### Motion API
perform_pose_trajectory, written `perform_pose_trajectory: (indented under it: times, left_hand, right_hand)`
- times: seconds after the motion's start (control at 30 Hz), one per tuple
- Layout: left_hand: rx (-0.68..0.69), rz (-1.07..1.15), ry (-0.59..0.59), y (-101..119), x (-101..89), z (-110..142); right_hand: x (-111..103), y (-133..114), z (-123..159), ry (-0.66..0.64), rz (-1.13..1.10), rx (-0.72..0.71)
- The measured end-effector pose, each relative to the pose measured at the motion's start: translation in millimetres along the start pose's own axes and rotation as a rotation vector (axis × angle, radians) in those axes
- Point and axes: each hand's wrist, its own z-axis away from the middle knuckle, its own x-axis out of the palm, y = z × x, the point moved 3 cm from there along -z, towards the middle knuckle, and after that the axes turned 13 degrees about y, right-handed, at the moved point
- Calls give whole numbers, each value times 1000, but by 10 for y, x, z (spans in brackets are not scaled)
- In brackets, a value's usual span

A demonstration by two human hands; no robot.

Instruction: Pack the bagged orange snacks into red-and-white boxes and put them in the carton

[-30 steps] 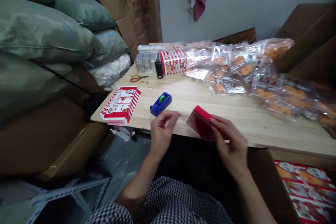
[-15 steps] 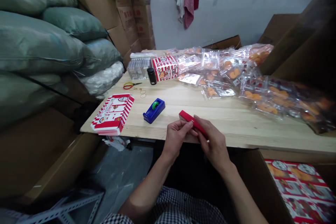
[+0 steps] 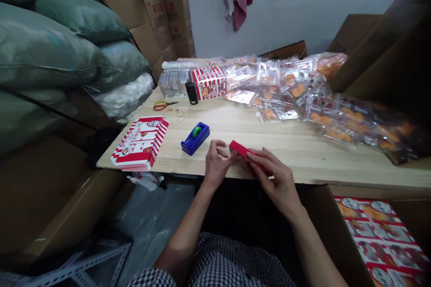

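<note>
Both my hands hold a flat red carton (image 3: 243,153) at the near edge of the wooden table (image 3: 303,152). My right hand (image 3: 274,179) is closed round the carton's right end, thumb on top. My left hand (image 3: 217,163) pinches its left end with curled fingers. A blue tape dispenser (image 3: 195,138) lies just left of my left hand. Further left sits a stack of flat red-and-white striped cartons (image 3: 139,143).
Clear bags of orange items (image 3: 303,94) cover the table's far and right side. A folded striped box (image 3: 208,82), a black cylinder (image 3: 192,93), clear trays (image 3: 171,83), scissors (image 3: 163,106) and rubber bands lie at the back left. Printed boxes (image 3: 380,237) fill a carton at lower right. Sacks (image 3: 50,49) are piled left.
My left hand came across and took hold of the red carton's left end. The carton turned from broad face up to nearly edge-on. The view shifted slightly.
</note>
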Motion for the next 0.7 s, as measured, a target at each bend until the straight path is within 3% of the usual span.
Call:
perform_pose_trajectory:
  times: [0.1, 0.17, 0.27, 0.33, 0.4, 0.47, 0.57, 0.63, 0.7]
  left_hand:
    - [54, -37, -334, 195, -81, 8]
    - [111, -79, -486, 327, -132, 136]
    - [443, -102, -344, 495, -204, 406]
    - [716, -48, -324, 547, -155, 650]
    - [904, 8, -403, 543, -20, 900]
    - [995, 44, -520, 523, 154, 1103]
    - [1052, 60, -610, 514, 328, 1205]
    - [1039, 4, -515, 506, 325, 1095]
    - [927, -53, -362, 465, 237, 868]
  right_hand:
    - [-78, -26, 64, 8, -75, 85]
    - [-196, -45, 180, 113, -181, 227]
    - [-413, -85, 458, 376, -418, 525]
    - [-509, -133, 651, 455, -608, 755]
    - [-611, -199, 806, 506, -749, 927]
    - [-800, -255, 927, 619, -787, 989]
    - [-1318, -271, 1135, 831, -709, 993]
    - [-1828, -222, 1343, 964, -565, 972]
    - [-2407, -124, 1606, 1078, -371, 922]
